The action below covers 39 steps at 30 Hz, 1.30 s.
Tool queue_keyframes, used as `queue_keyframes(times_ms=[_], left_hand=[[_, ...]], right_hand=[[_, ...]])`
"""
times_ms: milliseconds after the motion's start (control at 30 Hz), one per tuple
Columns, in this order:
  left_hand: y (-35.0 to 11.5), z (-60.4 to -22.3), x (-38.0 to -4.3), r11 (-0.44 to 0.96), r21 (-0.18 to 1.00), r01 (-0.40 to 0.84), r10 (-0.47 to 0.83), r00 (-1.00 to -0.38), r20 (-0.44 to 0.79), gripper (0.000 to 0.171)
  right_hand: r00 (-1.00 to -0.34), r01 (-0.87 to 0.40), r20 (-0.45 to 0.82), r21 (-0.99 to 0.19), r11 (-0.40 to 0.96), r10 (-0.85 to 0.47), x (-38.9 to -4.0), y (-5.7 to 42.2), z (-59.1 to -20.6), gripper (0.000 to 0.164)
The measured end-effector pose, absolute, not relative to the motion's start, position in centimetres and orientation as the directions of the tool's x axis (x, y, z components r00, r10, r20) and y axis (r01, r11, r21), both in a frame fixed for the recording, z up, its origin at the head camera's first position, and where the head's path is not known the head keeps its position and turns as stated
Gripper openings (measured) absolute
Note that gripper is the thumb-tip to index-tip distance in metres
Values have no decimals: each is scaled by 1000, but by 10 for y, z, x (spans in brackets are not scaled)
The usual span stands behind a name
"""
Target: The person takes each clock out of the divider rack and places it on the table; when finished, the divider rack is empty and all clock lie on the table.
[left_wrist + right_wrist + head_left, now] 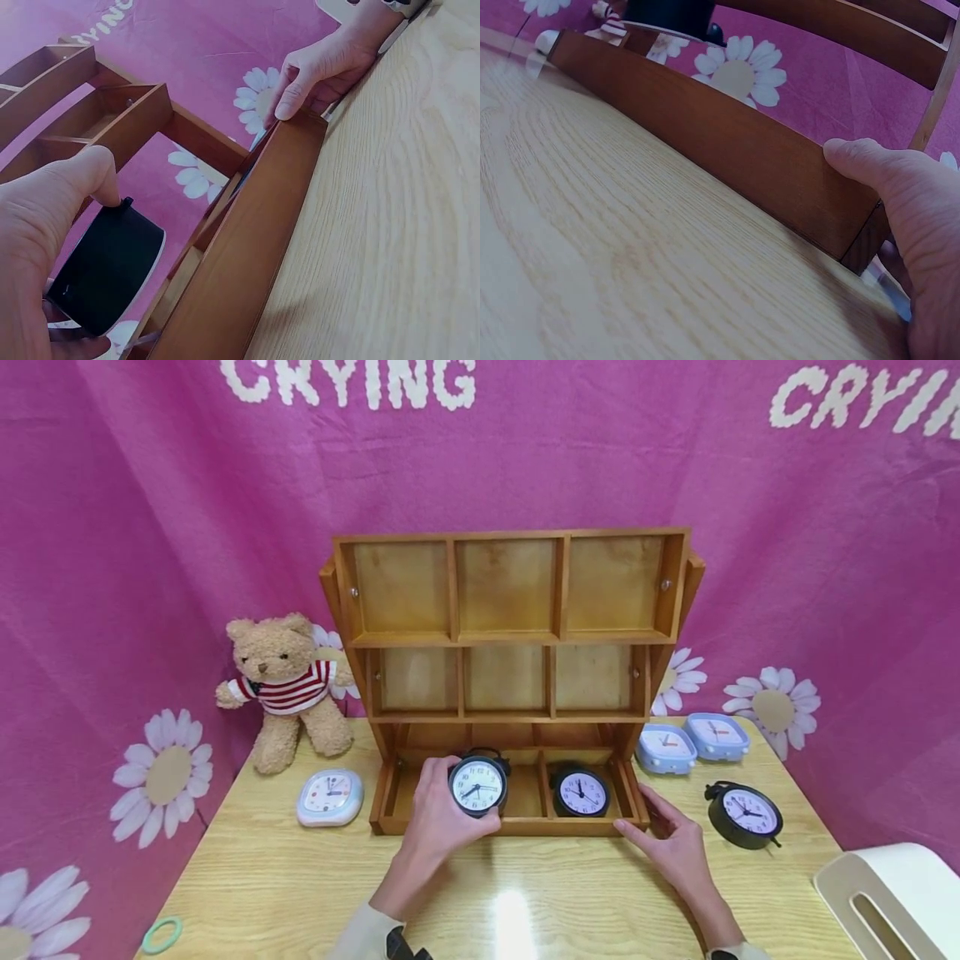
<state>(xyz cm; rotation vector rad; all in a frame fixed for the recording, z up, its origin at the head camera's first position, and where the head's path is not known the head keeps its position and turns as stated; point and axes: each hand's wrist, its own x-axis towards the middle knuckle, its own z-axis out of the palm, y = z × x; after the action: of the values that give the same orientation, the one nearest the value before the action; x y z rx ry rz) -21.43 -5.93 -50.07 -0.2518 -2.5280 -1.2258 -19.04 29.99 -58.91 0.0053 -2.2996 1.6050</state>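
A black alarm clock with a white dial is gripped between the thumb and fingers of my left hand. It hangs over the bottom row of a wooden display shelf, and the left wrist view shows its dark casing above the front board. My right hand holds the shelf's front right corner, with the thumb on the front board and the fingers around the side. Another black alarm clock sits in the bottom right compartment, facing forward.
Left of the shelf lies a white clock, below a teddy bear. On the right are two blue clocks, a black alarm clock and a white slotted object. A green ring lies at the table's left edge.
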Motion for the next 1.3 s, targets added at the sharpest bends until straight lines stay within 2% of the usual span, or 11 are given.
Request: queue_keyframes(times_ms=[333,767,1067,1300], left_hand=[[-93,-496,-199,654,691,309,-47,-894,445,80],[-166,-497,-185,685,671,284,-182,-826,534,79],[-209,-489,-174,706,690,163,-285,-826,487,79],[-239,-483,-176,719,688,102,-316,-833,454,77]], right_hand=[[-944,-180,271,-901,394,188,-191,300,-589,71],[-938,-201,281,-918,342,202,-191,298,-587,68],[-942,-196,260,-939,281,214,-189,300,-587,66],[-942,-188,257,-936,297,216,-190,298,-587,65]])
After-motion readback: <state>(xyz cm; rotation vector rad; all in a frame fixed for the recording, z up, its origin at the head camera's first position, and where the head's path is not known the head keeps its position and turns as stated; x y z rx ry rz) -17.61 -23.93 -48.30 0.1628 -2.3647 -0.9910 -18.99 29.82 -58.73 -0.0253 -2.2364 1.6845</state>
